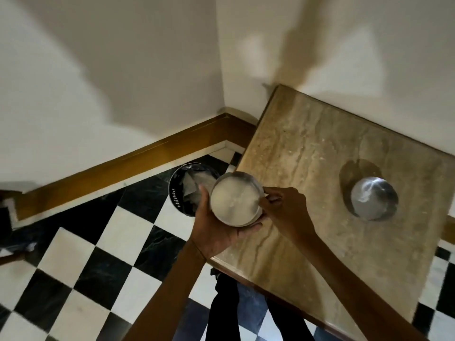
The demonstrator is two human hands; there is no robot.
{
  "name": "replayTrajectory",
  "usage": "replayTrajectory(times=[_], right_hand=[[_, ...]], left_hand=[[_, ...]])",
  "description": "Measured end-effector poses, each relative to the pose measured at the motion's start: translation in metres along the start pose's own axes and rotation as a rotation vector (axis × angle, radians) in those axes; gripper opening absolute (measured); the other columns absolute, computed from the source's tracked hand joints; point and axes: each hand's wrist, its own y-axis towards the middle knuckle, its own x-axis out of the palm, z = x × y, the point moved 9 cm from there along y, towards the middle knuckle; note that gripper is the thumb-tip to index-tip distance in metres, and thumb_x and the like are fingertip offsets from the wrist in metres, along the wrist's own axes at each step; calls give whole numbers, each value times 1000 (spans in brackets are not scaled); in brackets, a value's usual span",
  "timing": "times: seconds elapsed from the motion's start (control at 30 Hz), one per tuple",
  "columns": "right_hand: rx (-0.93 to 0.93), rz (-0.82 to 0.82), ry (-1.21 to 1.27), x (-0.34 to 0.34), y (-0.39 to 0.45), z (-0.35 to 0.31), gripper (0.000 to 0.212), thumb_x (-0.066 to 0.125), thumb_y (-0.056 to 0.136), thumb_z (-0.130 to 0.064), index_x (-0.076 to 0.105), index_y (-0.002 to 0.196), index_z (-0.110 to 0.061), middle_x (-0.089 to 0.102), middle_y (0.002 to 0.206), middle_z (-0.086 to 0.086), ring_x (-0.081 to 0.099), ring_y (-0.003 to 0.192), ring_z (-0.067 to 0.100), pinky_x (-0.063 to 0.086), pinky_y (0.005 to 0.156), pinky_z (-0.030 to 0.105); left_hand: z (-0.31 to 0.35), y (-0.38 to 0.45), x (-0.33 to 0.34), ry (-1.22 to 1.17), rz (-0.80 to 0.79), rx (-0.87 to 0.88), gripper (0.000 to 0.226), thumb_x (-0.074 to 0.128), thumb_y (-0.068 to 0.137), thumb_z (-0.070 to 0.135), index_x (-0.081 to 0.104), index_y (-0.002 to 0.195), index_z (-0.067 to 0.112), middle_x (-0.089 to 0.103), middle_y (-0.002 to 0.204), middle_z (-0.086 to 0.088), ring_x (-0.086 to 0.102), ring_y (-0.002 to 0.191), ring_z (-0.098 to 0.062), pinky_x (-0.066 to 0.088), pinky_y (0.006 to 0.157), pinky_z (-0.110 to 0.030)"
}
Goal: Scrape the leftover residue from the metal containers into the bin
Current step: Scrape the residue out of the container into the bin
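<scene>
The left hand [216, 227] cups a round, shallow steel container [235, 199] from below, fingers wrapped round its near side, tilting its whitish-coated inside up. The right hand [283, 207] reaches in from the right, forearm stretched over the beige marble tabletop [307, 168], fingers curled and pinched at the container's right rim. Just beyond, on the black-and-white chequered floor [98, 254], stands a dark round bin [183, 193] holding crumpled paper. A second steel bowl [373, 199] sits on the table, well to the right.
</scene>
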Motion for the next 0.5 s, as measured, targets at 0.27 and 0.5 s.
replayTrajectory(times=[0.27,0.5], right_hand=[[-73,-155,-67,115,53,-30,25,65,91,-15,73,114,-11,75,94,3,63,76,2,42,61,-4],[-290,-218,-101,164,67,-37,35,47,104,-26,53,137,-15,59,130,7,57,111,3,45,78,-2]], left_hand=[[106,-26,-66,74,171,241,90,82,61,59,58,139,19,62,139,-21,61,122,-49,40,109,-67],[192,-19,-125,1076,624,378,89,88,64,55,59,135,9,66,119,-11,65,103,-32,54,87,-29]])
